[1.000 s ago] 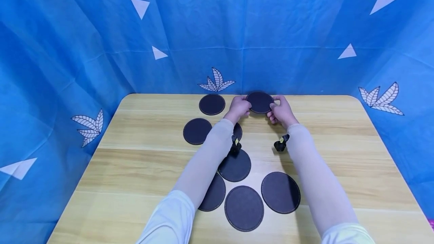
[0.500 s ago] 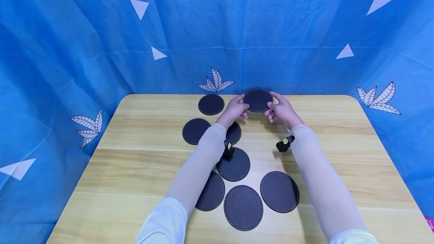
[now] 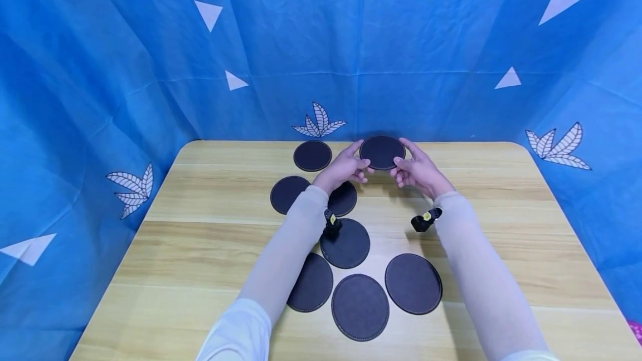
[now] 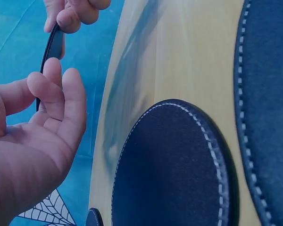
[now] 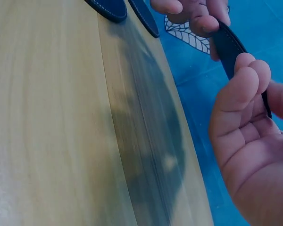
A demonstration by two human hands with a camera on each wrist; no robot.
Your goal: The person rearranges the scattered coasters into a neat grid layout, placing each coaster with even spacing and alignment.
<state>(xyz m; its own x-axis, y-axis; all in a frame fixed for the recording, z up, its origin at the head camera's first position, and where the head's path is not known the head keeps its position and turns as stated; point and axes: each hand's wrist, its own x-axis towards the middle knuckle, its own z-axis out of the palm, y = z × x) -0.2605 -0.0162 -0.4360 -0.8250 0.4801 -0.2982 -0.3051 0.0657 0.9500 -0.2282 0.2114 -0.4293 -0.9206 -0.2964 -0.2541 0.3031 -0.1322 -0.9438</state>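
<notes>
A round dark coaster (image 3: 383, 152) with a stitched rim is held up near the far edge of the table. My left hand (image 3: 346, 167) pinches its left edge between thumb and fingers. On the opposite edge, my right hand (image 3: 420, 170) grips it the same way. Both wrist views show the coaster (image 4: 51, 47) nearly edge-on and raised off the wood, its shadow falling on the table below. Just left of the left hand lies a matching coaster (image 3: 312, 156). Two others, a left one (image 3: 288, 194) and one partly behind my forearm (image 3: 344, 198), lie nearer.
The wooden table (image 3: 501, 227) meets a blue curtain (image 3: 426, 43) along its far edge. Beneath and beside my left forearm lie a middle coaster (image 3: 346, 247) and a partly covered one (image 3: 312, 286). Closest to me are a front coaster (image 3: 360, 307) and a right one (image 3: 413, 284).
The held coaster has shifted slightly left. My left hand and forearm have swung a little left, and my right wrist has moved outward and nearer. The lying coasters stay put.
</notes>
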